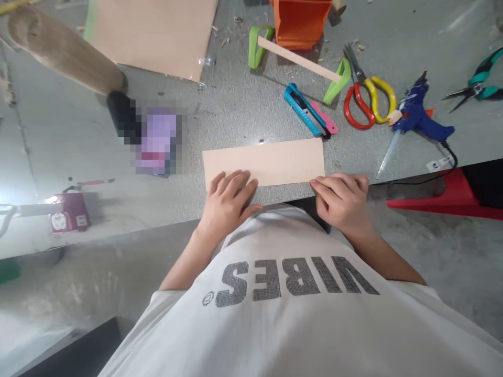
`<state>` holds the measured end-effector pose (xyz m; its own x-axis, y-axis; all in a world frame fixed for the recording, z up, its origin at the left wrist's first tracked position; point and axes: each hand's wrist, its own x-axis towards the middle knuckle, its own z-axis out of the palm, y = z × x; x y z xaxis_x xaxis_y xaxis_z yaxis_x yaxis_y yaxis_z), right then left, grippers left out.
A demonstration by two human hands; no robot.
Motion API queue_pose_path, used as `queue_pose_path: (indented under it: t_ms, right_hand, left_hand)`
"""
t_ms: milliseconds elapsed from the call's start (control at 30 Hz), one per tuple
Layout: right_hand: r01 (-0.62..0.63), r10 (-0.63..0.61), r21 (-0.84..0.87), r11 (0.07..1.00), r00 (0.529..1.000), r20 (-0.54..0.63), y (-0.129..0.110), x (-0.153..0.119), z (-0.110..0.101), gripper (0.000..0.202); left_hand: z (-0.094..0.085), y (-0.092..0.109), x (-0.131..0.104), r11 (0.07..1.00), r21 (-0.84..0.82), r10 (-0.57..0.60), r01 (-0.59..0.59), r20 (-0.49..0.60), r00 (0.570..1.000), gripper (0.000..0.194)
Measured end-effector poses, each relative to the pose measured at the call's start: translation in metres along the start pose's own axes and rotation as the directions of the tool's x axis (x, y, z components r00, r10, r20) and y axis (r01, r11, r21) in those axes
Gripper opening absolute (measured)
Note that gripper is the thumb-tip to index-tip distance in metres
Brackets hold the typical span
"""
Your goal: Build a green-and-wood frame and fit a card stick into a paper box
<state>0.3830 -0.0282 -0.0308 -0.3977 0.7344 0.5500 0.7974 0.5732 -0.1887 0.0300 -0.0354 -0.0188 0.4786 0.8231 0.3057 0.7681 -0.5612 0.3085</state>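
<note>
A pale beige rectangular strip lies flat near the front edge of the grey table. On its lower left part rests my left hand, fingers spread and pressing down on the surface. My right hand is at the strip's lower right corner, its thumb and fingertips pinched together on that corner. Just behind the strip's right end lie a blue cutter and a small pink piece, side by side.
Red-and-yellow-handled scissors, a blue glue gun and pliers lie to the right. Behind stand green brackets with a strip and an orange box. At left are a large beige sheet, a wooden cylinder and a maroon object.
</note>
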Motion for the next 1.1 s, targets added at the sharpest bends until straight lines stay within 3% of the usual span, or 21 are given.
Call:
queue_pose_path:
  t_ms: [167,333,433,567,667,800,1100]
  right_hand:
    - [0.098,-0.093,-0.069,0.993,0.993,0.071,0.003,-0.007,-0.005,0.021]
    - [0.204,-0.206,-0.1,0.974,0.979,-0.009,0.001,-0.003,-0.009,0.014]
    - [0.155,-0.152,-0.085,0.984,0.987,0.041,0.002,-0.007,-0.008,0.018]
    - [0.059,-0.059,-0.001,0.998,0.992,0.114,0.007,-0.014,-0.009,0.024]
    - [0.073,-0.074,0.011,0.997,0.989,0.131,0.009,-0.013,-0.008,0.028]
    - [0.042,-0.054,0.066,0.997,0.98,0.191,0.011,-0.006,-0.005,0.036]
    - [0.055,-0.039,-0.045,0.997,0.952,0.303,0.008,0.012,-0.011,0.039]
  left_hand:
    - [-0.012,-0.01,-0.028,0.999,0.035,0.014,-0.009,-0.14,0.99,0.029]
    - [-0.007,-0.002,-0.038,0.997,0.081,0.025,-0.008,-0.211,0.977,0.01]
    - [-0.002,0.002,-0.041,0.998,0.053,-0.025,0.04,-0.245,0.969,0.01]
    - [0.003,0.003,-0.05,0.99,0.085,-0.093,0.111,-0.192,0.977,0.011]
    - [0.006,0.003,-0.054,0.985,0.131,-0.083,0.112,-0.212,0.974,0.012]
    - [0.007,0.006,-0.05,0.991,0.066,-0.096,0.114,-0.228,0.969,0.016]
    - [0.007,0.007,-0.049,0.973,0.155,-0.114,0.173,-0.334,0.936,0.023]
